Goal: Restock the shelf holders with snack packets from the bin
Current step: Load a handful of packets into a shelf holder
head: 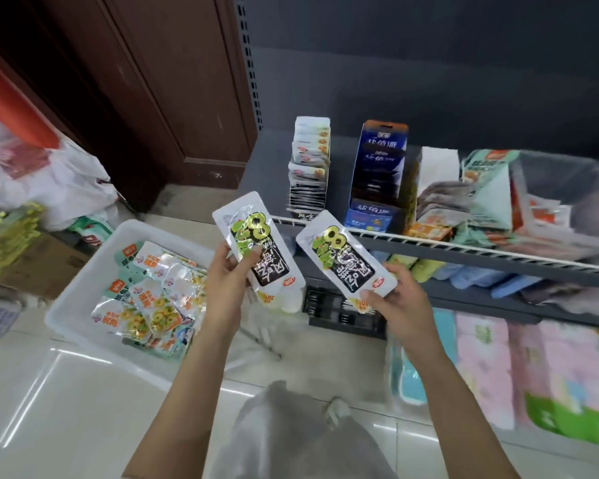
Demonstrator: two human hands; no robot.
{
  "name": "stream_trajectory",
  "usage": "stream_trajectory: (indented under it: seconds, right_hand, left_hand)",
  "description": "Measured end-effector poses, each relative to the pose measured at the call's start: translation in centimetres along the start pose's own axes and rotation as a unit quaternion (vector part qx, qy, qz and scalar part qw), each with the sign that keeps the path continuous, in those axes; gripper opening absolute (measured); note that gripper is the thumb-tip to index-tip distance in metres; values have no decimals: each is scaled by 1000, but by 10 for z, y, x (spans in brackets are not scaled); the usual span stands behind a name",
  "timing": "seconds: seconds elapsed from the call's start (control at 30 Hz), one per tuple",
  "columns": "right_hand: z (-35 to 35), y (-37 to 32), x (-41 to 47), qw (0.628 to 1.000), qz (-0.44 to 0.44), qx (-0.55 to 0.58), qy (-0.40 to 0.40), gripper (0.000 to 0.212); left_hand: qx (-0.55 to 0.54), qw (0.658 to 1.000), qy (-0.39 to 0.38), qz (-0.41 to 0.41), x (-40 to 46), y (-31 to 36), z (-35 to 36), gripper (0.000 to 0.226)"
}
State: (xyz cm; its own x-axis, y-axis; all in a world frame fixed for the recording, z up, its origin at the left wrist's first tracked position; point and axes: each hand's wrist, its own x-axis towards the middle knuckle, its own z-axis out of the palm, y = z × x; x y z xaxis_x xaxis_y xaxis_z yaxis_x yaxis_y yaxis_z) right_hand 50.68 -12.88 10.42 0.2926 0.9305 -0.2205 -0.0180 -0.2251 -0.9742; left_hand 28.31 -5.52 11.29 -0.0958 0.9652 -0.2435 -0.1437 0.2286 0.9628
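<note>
Grey trouser fabric [291, 440] is seen lowest in the view, under both forearms. Above it, the left hand [232, 271] is closed around a snack packet [256, 250]: the thumb is pressed on the printed front and the fingers are curled behind it. More packets seem to be held behind this one, since white edges are visible below the hand, but their number cannot be told. This packet is tilted, with its top end pointing up and to the left of the hand.

To the right of the left hand, and apart from it, the right hand [395, 299] is seen. A second snack packet [346, 261] of the same black and green print is pinched at its lower corner between the thumb and the curled fingers. The packet rises up and to the left from this hand, and the two packets are not touching.

Left of the left hand and a little lower, a white bin [83, 305] is placed on the tiled floor [66, 392], and many loose packets [153, 305] are lying inside it.

Beyond both hands, a shelf with a white wire front rail [464, 250] is found. A cardboard holder with upright white packets [310, 160] stands on it, above the gap between the hands, and a blue display box [377, 174] stands just beside it, above the right hand.
</note>
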Motion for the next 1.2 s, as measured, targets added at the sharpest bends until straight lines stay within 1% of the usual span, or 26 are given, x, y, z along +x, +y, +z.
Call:
stream_trajectory:
  seconds: [0.1, 0.2, 0.3, 0.37, 0.43, 0.53, 0.6, 0.7, 0.8, 0.9, 0.97, 1.03, 1.1, 1.2]
  right_hand:
    - [-21, -10, 6, 997, -33, 35, 64, 29]
    - [-37, -20, 20, 990, -43, 77, 108, 22]
    - [-44, -29, 35, 990, -49, 78, 107, 19]
    - [-45, -35, 46, 989, -52, 77, 110, 18]
    - [-45, -42, 58, 988, -61, 75, 123, 16]
    - [-45, -53, 77, 986, -92, 53, 130, 18]
    - [-45, -62, 92, 984, -101, 43, 138, 22]
    - [-43, -76, 114, 983, -106, 31, 148, 21]
    - [-37, -87, 131, 980, -116, 39, 155, 22]
    - [-29, -97, 147, 978, -138, 26, 156, 20]
    - [-24, -104, 159, 976, -155, 8, 153, 18]
    - [-17, -112, 175, 973, -177, -36, 144, 15]
    - [-8, -120, 194, 966, -211, -96, 118, 12]
    - [7, -126, 224, 945, -256, -187, 76, 14]
  left_hand:
    - [35, 998, -12, 50, 1, 15, 16, 28]
    - [72, 989, -43, 118, 20, 40, 28, 26]
    - [85, 980, -64, 171, 54, 70, 42, 26]
    - [75, 977, -75, 185, 81, 86, 54, 28]
    - [76, 977, -85, 182, 110, 94, 65, 28]
    - [40, 985, -91, 142, 150, 94, 81, 29]
    - [38, 988, -85, 119, 167, 92, 89, 26]
    - [32, 991, -88, 100, 184, 92, 95, 23]
    - [11, 991, -78, 112, 192, 96, 94, 19]
    - [14, 985, -69, 157, 193, 100, 87, 19]
    - [29, 983, -50, 176, 192, 101, 78, 15]
    - [37, 983, -34, 177, 192, 100, 70, 10]
    - [26, 987, -18, 160, 193, 98, 64, 9]
    - [2, 991, 7, 135, 195, 97, 58, 11]
